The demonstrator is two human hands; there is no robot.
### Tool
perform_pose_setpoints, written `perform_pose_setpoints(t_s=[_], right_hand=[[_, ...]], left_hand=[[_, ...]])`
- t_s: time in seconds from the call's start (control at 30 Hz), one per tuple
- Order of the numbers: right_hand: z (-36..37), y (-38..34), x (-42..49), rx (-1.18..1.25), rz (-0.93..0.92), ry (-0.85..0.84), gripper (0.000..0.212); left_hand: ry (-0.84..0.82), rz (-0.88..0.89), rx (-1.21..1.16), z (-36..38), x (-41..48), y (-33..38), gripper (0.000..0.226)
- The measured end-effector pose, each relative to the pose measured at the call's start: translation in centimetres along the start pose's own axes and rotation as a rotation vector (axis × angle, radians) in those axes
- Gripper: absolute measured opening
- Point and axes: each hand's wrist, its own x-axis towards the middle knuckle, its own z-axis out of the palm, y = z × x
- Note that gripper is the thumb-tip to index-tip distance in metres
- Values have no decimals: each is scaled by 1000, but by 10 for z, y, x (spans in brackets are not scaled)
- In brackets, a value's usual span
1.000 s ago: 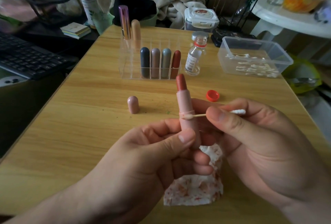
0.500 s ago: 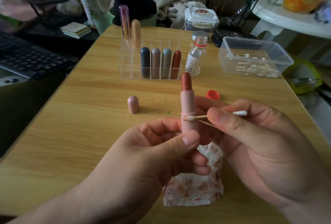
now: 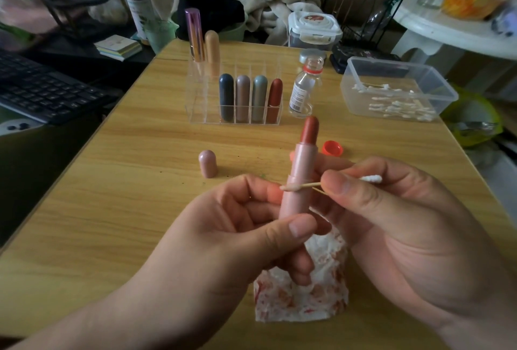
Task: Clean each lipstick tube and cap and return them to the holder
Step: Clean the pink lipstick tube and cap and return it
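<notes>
At frame centre the left hand [image 3: 237, 238] grips the lipstick [image 3: 300, 179] upright; the right hand [image 3: 391, 226] pinches a cotton swab [image 3: 305, 185] against it.

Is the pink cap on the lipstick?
No, the pink cap stands on the table, while the left hand holds the open lipstick.

Two bare forearms enter from the bottom edge and the hands meet at centre. The left hand [image 3: 237, 238] curls round a tube [image 3: 300, 165], thumb pressed across its lower part, holding it upright. The right hand [image 3: 405, 224] pinches a swab [image 3: 292, 187] between thumb and fingers, thumb pointing toward the left hand.
</notes>
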Motion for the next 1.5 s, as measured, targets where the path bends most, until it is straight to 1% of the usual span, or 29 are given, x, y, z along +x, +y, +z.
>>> perform_pose_setpoints(t_s=[0.07,0.13,0.17,0.2,0.27,0.33,0.4,0.47,0.53,0.67,0.77,0.83,0.9,0.97,1.07,1.13,1.2,1.3,1.43,1.5], right_hand=[[0,1,0,87,4,-95,8],[-1,1,0,120,8,-108,8],[-1,1,0,95,6,-88,8],[-1,1,0,54,4,-59,7],[-3,2,-1,9,16,-19,7],[-3,4,-1,75,47,-63,8],[-2,3,-1,123,49,-97,7],[-2,1,0,74,21,-42,6],[-1,-1,1,11,-6,2,10],[2,0,0,48,8,-27,8],[3,1,-1,52,10,-33,8],[4,-1,-1,25,17,-11,9],[1,0,-1,-39,16,48,6],[-4,2,1,-99,-7,80,5],[-9,3,3,-93,-24,83,14],[-9,2,2,-106,-28,117,11],[-8,1,1,-114,-25,158,8],[-6,1,1,-127,-23,134,10],[-1,0,-2,-100,-7,81,8],[1,0,-2,-71,-5,88,7]], left_hand=[[-63,14,-88,1,1,-1,14],[-97,-5,-185,2,1,-2,18],[-93,-23,-215,2,1,-2,20],[-85,-35,-205,2,2,-3,23],[-44,-41,-58,2,1,-5,30],[10,-38,58,2,1,-4,30],[33,-46,43,2,1,-2,29],[13,-45,29,1,1,1,27],[-23,-42,4,0,1,1,23],[-50,-50,-80,2,0,0,20],[-22,-57,11,1,-2,-1,30],[18,-56,61,1,-2,0,32],[47,-55,26,1,-1,0,30],[23,-52,-33,2,0,0,24],[-30,-53,-98,2,0,2,18],[-11,-49,-64,3,-1,3,20],[20,-41,53,1,-1,2,26],[40,-41,180,-1,-2,2,34],[9,-32,157,3,-2,5,21],[9,-23,114,4,-2,6,22]])
